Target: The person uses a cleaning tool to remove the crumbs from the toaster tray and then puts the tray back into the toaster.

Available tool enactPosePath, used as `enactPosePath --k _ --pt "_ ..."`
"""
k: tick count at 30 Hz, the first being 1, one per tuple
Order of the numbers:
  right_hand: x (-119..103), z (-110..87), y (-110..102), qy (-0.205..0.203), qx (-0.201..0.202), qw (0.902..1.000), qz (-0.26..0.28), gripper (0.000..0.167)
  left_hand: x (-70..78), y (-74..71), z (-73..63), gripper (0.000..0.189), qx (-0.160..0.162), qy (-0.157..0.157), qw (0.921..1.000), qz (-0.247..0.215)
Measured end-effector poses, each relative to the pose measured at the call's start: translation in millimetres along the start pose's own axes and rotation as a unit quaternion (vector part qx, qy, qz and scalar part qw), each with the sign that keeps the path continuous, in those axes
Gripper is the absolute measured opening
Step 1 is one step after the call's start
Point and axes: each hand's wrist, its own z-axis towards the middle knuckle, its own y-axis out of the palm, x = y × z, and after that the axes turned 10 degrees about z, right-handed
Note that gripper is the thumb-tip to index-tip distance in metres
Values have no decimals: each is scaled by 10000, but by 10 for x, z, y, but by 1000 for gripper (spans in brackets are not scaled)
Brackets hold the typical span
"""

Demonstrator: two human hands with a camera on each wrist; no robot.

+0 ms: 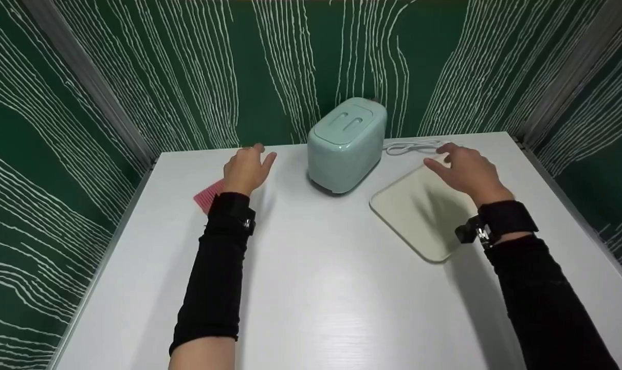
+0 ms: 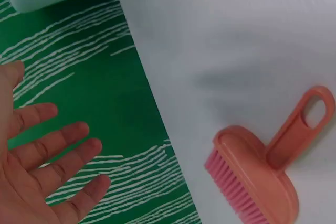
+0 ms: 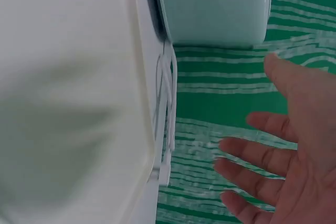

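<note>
My left hand point(image 1: 245, 168) hovers over the left part of the table, fingers relaxed and holding nothing. Below it lies a small pink hand brush point(image 2: 257, 174), whose handle with a hanging loop shows in the left wrist view; in the head view the hand and wrist hide most of it. My right hand point(image 1: 469, 169) is raised above a cream-coloured tray point(image 1: 419, 210), its fingers spread apart with nothing between them. Between the two hands, towards the back, a mint-green toaster point(image 1: 347, 146) stands upright with its lid on top.
A white cable point(image 1: 414, 146) lies looped behind the tray, beside the toaster. The white table point(image 1: 311, 288) meets green walls point(image 1: 270, 72) with pale wavy lines at its back and sides. Metal posts point(image 1: 92, 77) stand at the corners.
</note>
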Motion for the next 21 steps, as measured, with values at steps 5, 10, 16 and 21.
enactPosePath --k 5,10,16,21 --pt "-222 -65 291 -421 144 9965 709 55 173 11 11 47 182 147 9992 -333" --pt "-454 -57 609 -457 -166 9881 1459 42 353 31 42 43 364 361 9949 -868" --pt "-714 -78 1158 -22 -439 9678 2480 37 555 57 100 44 250 361 9912 -1250" --pt "-905 -98 1660 554 -550 9286 3627 35 699 94 166 50 84 214 9909 -1326"
